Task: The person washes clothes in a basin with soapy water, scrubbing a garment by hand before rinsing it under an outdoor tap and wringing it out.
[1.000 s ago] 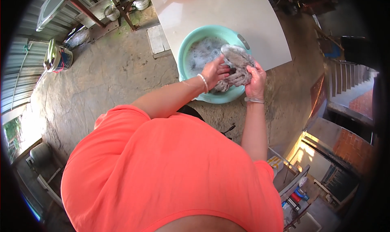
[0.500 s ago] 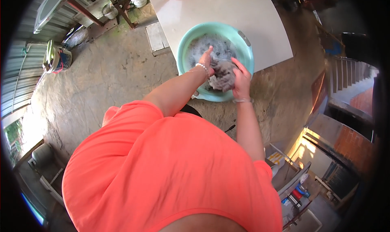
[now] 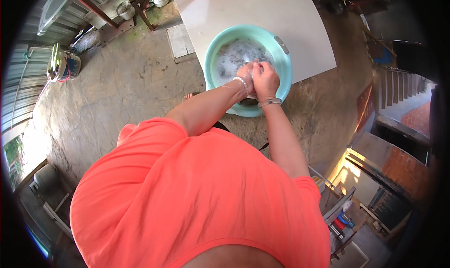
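Observation:
A mint-green plastic basin (image 3: 284,73) holds foamy, greyish water (image 3: 236,57). Over its near right part, my left hand (image 3: 245,75) and my right hand (image 3: 266,81) are pressed together with fingers curled in. They appear closed on a wet grey cloth (image 3: 250,100); only a dark bit of it shows below the wrists, and the rest is hidden by the hands. A beaded bracelet (image 3: 241,82) circles my left wrist, and a bangle (image 3: 270,102) sits on my right.
The basin stands at the near edge of a white table (image 3: 300,33). A pale slab (image 3: 181,41) lies on the concrete floor (image 3: 126,80) left of the table. Farther left is a bucket (image 3: 64,67) with things in it. Shelving with assorted items (image 3: 342,221) is at the lower right.
My hands were apart around the bunched grey cloth, fingers extended. Now they have come together and closed, and most of the cloth is hidden.

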`<state>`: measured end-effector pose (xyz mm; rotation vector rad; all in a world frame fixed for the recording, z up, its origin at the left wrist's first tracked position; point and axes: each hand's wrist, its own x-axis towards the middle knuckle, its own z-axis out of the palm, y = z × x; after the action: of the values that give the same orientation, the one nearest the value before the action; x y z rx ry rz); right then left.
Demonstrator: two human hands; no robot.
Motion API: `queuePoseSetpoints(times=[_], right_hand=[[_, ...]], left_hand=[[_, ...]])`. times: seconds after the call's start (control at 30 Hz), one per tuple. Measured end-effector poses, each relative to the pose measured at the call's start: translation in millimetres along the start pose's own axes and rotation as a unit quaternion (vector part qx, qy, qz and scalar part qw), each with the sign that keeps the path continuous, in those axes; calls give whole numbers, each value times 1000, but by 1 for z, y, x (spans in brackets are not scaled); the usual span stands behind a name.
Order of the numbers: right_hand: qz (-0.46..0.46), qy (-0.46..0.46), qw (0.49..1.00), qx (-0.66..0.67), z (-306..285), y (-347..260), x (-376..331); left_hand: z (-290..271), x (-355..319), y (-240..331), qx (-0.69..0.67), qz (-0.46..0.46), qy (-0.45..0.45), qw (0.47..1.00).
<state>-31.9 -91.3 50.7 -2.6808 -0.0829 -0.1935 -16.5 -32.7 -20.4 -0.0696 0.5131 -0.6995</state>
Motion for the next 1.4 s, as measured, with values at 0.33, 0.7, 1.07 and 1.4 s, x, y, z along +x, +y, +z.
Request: queuePoseSetpoints(times=[0.33,0.7,1.07,1.4], right_hand=[[-7,-2,999,31,1,3,-11],[148,13,915,375,-26,-1,-1],[-38,33,999,-1,-3,-32,-10],[-75,50,995,-38,4,-31,-22]], left_hand=[[9,-16,-8,162,111,207,958],[19,-23,14,78,67,147,984],[17,-23,11,98,-24,83,991],[31,-54,9,190,29,110,975]])
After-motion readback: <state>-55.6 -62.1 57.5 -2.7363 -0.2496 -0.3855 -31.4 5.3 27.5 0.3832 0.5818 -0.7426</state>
